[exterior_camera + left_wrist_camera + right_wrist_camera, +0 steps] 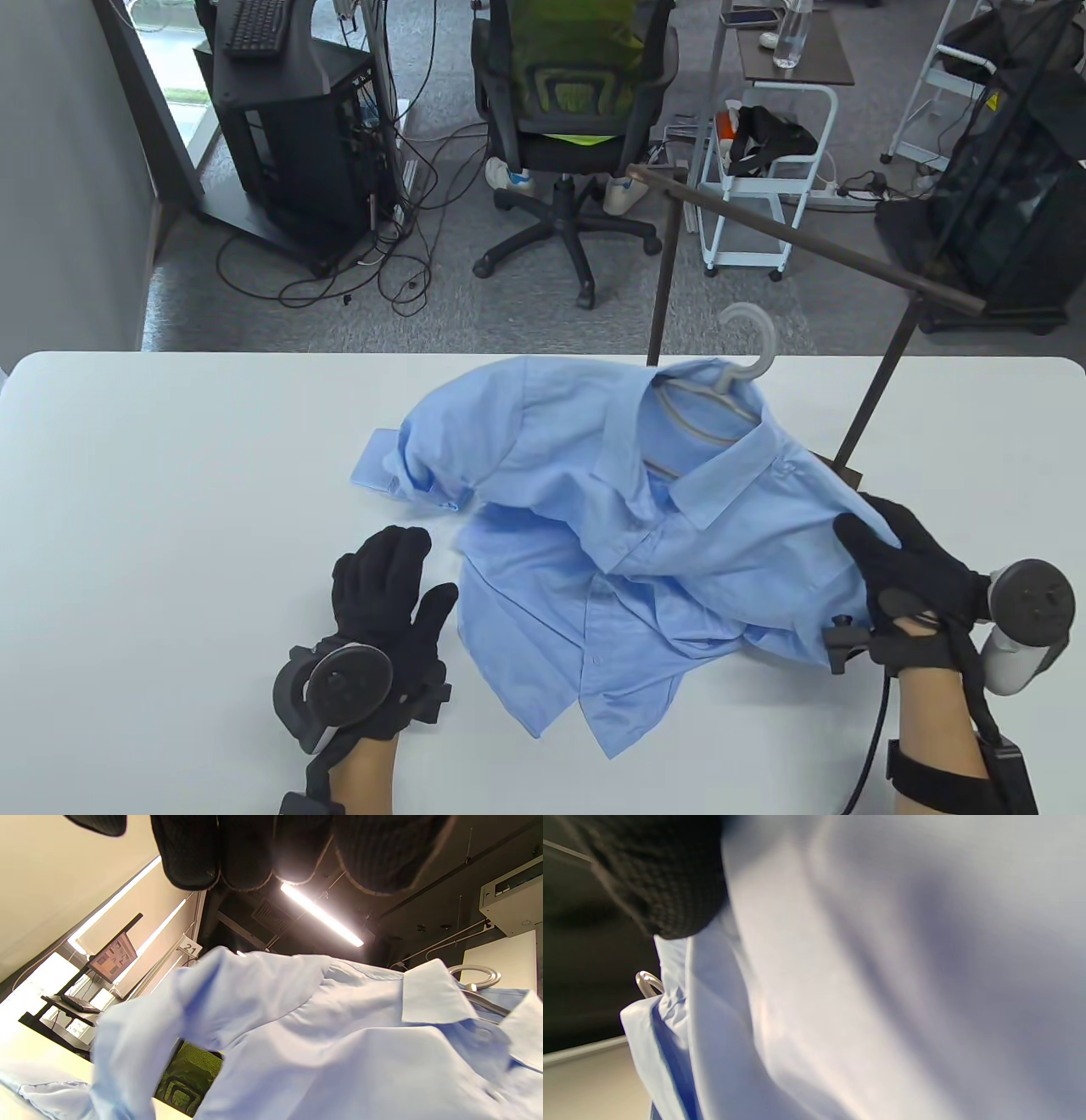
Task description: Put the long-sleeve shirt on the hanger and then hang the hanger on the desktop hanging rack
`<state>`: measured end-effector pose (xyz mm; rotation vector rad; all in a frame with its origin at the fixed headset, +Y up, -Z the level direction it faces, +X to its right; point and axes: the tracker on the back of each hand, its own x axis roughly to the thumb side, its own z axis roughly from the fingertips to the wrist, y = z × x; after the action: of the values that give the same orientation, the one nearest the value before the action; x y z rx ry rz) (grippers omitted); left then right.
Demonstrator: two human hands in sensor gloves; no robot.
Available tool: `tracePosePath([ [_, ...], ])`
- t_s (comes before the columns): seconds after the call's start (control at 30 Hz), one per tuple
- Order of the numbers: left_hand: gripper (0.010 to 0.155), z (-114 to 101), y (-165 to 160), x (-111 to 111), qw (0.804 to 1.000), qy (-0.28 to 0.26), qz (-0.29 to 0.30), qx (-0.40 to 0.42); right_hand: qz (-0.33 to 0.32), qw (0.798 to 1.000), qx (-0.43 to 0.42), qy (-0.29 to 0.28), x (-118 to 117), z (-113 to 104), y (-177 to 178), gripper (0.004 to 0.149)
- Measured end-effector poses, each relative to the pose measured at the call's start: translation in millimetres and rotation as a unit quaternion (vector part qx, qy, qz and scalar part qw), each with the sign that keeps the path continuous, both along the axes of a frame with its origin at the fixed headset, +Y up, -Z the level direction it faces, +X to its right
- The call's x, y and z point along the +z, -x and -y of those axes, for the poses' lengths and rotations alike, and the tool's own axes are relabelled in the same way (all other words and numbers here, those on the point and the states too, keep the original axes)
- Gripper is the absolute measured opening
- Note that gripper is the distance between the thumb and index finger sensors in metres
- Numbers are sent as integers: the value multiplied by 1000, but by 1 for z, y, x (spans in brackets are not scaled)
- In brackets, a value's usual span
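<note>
Right hand [912, 586] grips the light blue long-sleeve shirt [645, 518] at its shoulder, thumb on top, fingers tucked under the cloth (fabric fills the right wrist view). Left hand [386, 594] lies flat on the white desk [170, 509], fingers straight, holding nothing, just beside the shirt's lower front edge. White hanger [747, 352] sits inside the collar, hook poking out on the far side from both hands. Dark hanging rack [814, 242] stands beyond the right hand, bar above the shirt.
</note>
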<state>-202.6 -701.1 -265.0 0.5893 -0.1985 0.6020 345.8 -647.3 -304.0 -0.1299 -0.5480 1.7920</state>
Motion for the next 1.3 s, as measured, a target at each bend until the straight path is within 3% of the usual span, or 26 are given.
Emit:
tracePosePath([
  [0.2,72,0,-1,0,1000,3,0,-1,79,996,-21,43,-19,-29,-15,52],
  [0.43,72,1,-2,-1,1000,13,0,-4,110,989,-1,94,-48,-44,-10,53],
  [1.0,73,4,-7,-5,999,25,9,-19,101,982,37,156,-97,-19,-16,52],
  [1.3,73,4,-7,-5,999,24,9,-24,129,971,56,194,-107,-11,-19,69],
])
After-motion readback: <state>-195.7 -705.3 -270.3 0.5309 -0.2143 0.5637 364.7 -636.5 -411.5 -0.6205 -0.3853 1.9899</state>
